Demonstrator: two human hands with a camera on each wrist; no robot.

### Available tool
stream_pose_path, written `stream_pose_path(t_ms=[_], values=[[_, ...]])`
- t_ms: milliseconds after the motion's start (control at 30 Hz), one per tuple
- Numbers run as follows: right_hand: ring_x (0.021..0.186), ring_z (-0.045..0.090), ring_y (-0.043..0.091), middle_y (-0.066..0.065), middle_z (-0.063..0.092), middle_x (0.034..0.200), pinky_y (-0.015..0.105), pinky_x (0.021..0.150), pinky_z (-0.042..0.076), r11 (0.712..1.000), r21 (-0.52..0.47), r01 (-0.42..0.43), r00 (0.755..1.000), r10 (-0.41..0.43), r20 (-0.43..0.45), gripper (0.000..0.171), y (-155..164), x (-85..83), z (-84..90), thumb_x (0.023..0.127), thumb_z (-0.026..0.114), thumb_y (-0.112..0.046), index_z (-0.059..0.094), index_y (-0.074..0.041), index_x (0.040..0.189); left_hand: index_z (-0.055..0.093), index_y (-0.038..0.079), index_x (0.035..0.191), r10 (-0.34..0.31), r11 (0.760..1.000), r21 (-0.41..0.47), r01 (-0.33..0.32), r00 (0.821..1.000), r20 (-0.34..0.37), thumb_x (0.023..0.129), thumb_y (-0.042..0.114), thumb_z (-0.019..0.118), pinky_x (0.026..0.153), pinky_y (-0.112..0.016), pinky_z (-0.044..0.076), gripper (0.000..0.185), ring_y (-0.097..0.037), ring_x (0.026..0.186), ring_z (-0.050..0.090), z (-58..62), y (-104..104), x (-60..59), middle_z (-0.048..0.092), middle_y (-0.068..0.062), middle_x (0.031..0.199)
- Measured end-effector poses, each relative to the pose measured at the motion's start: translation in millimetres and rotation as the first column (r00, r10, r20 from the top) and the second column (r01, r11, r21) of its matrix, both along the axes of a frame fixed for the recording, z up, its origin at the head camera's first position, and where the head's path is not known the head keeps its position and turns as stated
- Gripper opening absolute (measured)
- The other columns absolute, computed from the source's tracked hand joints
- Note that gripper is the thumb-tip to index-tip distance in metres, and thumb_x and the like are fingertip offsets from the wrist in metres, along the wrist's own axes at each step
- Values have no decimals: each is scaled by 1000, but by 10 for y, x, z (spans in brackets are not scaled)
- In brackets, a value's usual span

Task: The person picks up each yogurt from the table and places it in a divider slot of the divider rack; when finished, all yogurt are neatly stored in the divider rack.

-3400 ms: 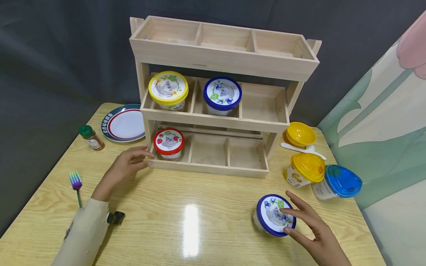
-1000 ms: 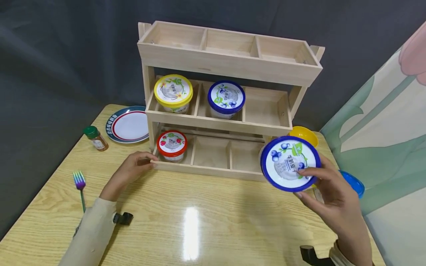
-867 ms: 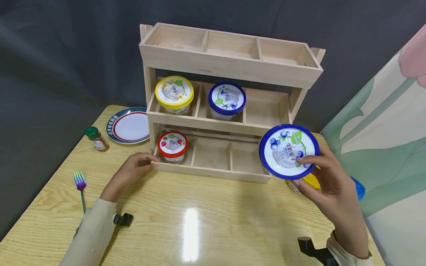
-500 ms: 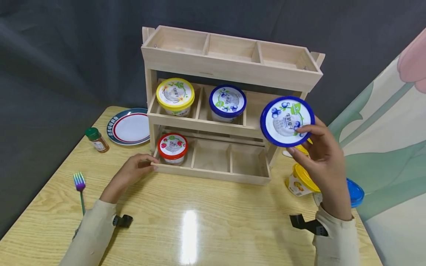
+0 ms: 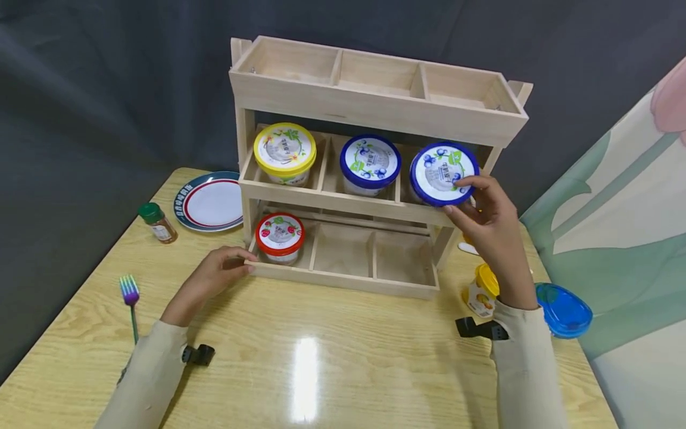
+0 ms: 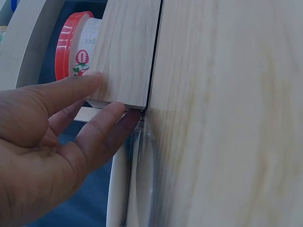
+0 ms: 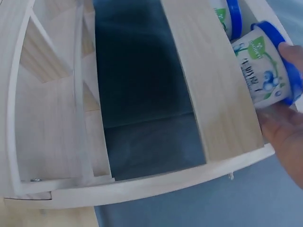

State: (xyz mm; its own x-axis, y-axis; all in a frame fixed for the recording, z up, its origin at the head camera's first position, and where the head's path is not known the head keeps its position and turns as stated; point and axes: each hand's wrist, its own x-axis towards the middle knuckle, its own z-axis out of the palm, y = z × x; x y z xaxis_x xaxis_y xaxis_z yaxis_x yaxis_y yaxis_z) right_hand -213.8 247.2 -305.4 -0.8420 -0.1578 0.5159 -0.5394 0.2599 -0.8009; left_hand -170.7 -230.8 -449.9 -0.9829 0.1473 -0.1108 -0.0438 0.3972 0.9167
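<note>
**Right hand brings the tub up to the middle shelf**

Right hand [image 5: 485, 217], right of centre in the head view, grips a blue-lidded tub [image 5: 443, 173] by its rim, fingers curled round it. A second ago the tub hung low in front of the rack's bottom right corner; 3.4 seconds ago it stood on the desk [image 5: 321, 357]. Now it sits at the mouth of the right compartment of the middle shelf [image 5: 343, 205], tilted toward the camera and, as far as I can judge, not yet set down. Beside it, toward frame centre, stand another blue tub [image 5: 370, 162] and a yellow tub [image 5: 284, 151].

Left hand [image 5: 211, 279], lower left, has not moved: straight fingers press the bottom tray's corner [image 6: 127, 71], next to the red tub [image 5: 280, 235].
</note>
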Motion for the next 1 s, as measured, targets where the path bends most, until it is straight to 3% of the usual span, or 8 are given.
stream_pose_path(t_ms=[167,367,500,600,667,733,900,1000], values=[[135,64,26,7,52,147,15,98,53,976,213,42,996,-57,68,42,-32,-83,110,103,71,3,55,2,141,70,-7,128,-7,1000,0,7,1000,-18,108,5,67,109,-55,50,24,-50,133,57,3,-2,1,55,-30,143],[135,58,51,29,46,156,8,94,48,921,390,15,993,-58,100,45,-8,-59,204,109,66,-9,42,1,146,70,-7,128,-8,1000,-6,8,1000,-7,108,5,67,111,-53,49,24,-47,133,57,8,19,0,56,-29,143],[150,43,51,25,20,177,44,113,50,892,447,62,993,-100,62,47,16,-12,213,108,68,-11,47,0,148,70,-7,128,-10,1000,-4,10,1000,-11,108,5,66,111,-54,49,24,-47,133,57,6,25,-5,56,-29,143],[161,20,49,15,4,181,72,109,40,886,453,101,992,-121,16,52,29,73,190,107,70,-8,49,1,153,70,-6,129,-12,1000,-6,12,1000,2,108,6,66,111,-53,48,24,-46,133,57,-3,22,-5,56,-28,144],[163,18,45,12,6,182,75,108,39,881,456,129,990,-137,-15,56,34,177,168,106,70,-7,48,0,157,70,-5,129,-16,1000,-9,16,1000,11,108,6,66,111,-53,47,24,-45,133,57,-6,22,-2,57,-28,145],[161,23,46,11,11,181,71,107,42,871,470,147,989,-142,-44,56,37,306,143,105,71,-6,50,-1,157,70,-5,129,-19,1000,-10,20,1000,12,108,7,66,111,-55,47,24,-45,132,57,-13,20,-3,57,-27,145],[145,52,46,10,35,174,39,107,51,827,541,150,987,-91,-134,53,68,688,34,100,75,0,58,-4,151,70,-6,130,-28,1000,1,28,1000,-6,109,6,66,112,-58,48,25,-48,133,58,-18,9,-11,57,-29,146],[135,61,40,9,50,166,19,111,45,797,586,148,983,-53,-176,56,118,933,-58,96,80,0,62,-8,149,69,-6,130,-27,1000,-1,27,1000,-13,109,6,65,111,-57,48,25,-49,134,57,-21,-6,-3,55,-30,147]])
